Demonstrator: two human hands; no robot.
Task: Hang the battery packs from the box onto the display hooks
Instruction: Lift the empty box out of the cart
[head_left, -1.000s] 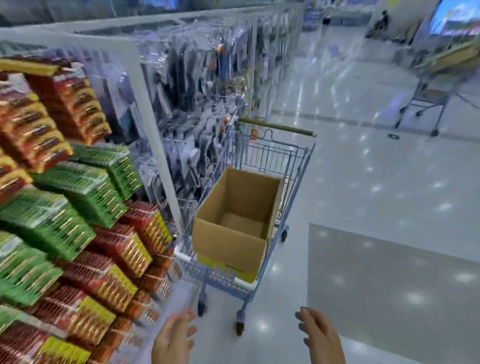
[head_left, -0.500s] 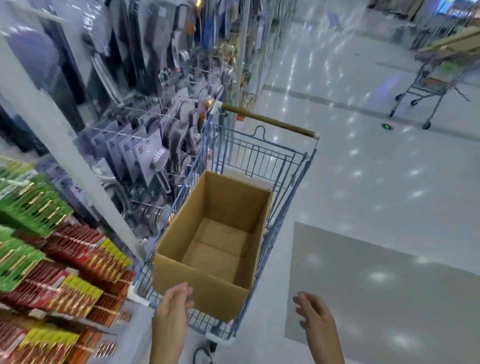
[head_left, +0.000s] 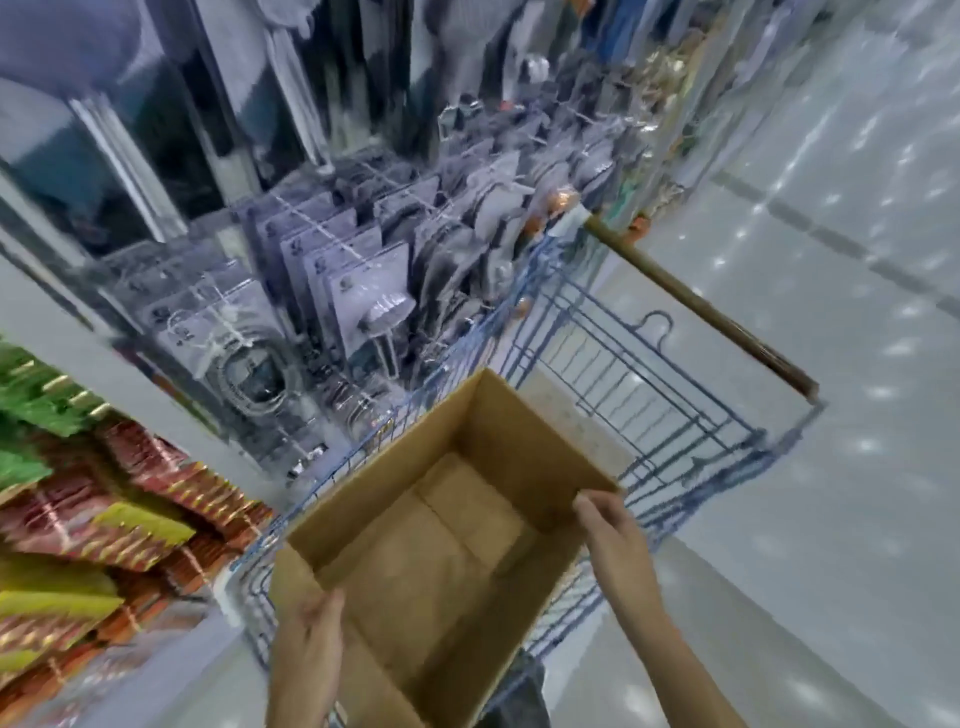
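An open cardboard box (head_left: 447, 551) sits in a blue wire cart (head_left: 670, 395); only its bare bottom flaps show inside. My left hand (head_left: 311, 644) grips the box's near left rim, thumb on the inside. My right hand (head_left: 610, 530) holds the right rim near the far corner, fingers curled over the edge. Red and yellow battery packs (head_left: 156, 493) and green ones (head_left: 36, 400) hang in rows on the display at the left.
Grey blister packs of other goods (head_left: 363, 280) hang on hooks just left of the cart. The cart's brown handle (head_left: 701, 312) points away from me. Shiny open floor (head_left: 831, 467) spreads to the right.
I have moved up close to the cart. Both hands rose from empty air below and took hold of the box's rim, left on the near side, right on the far right.
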